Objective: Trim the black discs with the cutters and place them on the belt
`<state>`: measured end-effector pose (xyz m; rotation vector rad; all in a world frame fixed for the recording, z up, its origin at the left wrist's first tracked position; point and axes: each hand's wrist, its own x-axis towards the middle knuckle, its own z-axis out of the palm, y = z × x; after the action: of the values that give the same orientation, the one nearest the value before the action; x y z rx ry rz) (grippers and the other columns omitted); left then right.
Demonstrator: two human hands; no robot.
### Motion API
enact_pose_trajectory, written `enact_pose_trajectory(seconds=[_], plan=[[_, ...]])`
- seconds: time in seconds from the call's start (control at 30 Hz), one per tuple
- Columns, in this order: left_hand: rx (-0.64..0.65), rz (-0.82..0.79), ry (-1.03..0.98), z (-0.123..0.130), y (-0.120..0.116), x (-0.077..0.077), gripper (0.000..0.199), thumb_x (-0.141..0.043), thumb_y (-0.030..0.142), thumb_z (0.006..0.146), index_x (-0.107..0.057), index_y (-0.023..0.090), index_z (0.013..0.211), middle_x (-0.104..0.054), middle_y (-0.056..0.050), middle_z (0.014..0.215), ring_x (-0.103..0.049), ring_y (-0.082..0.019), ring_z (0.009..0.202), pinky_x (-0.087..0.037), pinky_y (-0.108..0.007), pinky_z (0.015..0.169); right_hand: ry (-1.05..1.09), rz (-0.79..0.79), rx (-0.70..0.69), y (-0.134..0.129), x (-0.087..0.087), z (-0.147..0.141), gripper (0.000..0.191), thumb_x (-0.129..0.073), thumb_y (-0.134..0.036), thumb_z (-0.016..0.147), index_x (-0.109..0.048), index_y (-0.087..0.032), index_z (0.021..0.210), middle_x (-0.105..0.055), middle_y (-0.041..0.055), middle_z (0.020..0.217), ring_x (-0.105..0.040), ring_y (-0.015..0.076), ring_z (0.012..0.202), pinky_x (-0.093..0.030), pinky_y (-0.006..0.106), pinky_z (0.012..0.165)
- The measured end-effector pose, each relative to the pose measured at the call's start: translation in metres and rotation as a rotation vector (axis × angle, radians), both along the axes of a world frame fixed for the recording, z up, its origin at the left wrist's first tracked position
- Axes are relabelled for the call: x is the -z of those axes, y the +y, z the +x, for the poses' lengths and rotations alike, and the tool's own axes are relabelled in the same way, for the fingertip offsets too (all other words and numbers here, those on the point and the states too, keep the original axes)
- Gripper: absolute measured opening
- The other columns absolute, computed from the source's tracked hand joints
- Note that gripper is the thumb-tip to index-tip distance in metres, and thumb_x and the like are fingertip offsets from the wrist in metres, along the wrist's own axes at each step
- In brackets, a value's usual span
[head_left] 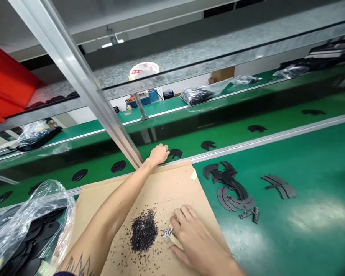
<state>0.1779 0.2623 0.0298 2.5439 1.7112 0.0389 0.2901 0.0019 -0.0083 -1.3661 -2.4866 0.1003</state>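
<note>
Nearest, the right hand lies palm down over a pair of small metal pliers, fingers curled round the handle. The metal jaws poke out to the left, toward a heap of black bits, so the tool sits ready in the palm. Both heap and hand are on a cardboard sheet, which seems to be there to catch the crumbs and spare the green tabletop.

At the near left, a clear plastic bag gapes open around stacked black discs, its mouth wide enough to reach into. Right of the cardboard, curved black pieces lie in a loose cluster, apparently set aside there to leave the cardboard clear for the hands.

Farther off, the left arm stretches over the metal rail, and the left hand is bent down at the green belt, just beside a black curved part. The fingertips are hidden, so I cannot tell whether they pinch anything. Other dark parts lie spaced along the belt. Beyond, a roll of tape stands on the shelf, probably parked off the work surface.
</note>
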Motion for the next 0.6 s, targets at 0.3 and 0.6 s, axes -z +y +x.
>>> enact_pose_trajectory(seconds=[0.3,0.6], plan=[[0.090,0.012,-0.456,0.011,-0.044,-0.018,0.016,-0.052,0.016,0.097,-0.065,0.014,0.107,-0.067,-0.009,0.105,-0.066,-0.020,0.099,-0.054,-0.034,0.089,0.174,0.343,0.173,0.014,-0.010,0.008,0.030,-0.066,-0.021,0.089,-0.063,-0.016,0.118,-0.062,0.0152,0.113,-0.061,0.0298,0.105,-0.056,0.041,0.083],[0.385,-0.448,-0.824,-0.109,-0.199,-0.012,0.024,-0.051,0.030,0.100,-0.060,0.011,0.110,-0.068,-0.005,0.088,-0.065,-0.012,0.074,-0.050,-0.018,0.065,0.514,0.234,-0.203,0.030,-0.008,0.004,0.034,-0.046,-0.024,0.100,-0.060,-0.025,0.132,-0.075,0.0064,0.103,-0.073,0.0202,0.088,-0.060,0.029,0.073]])
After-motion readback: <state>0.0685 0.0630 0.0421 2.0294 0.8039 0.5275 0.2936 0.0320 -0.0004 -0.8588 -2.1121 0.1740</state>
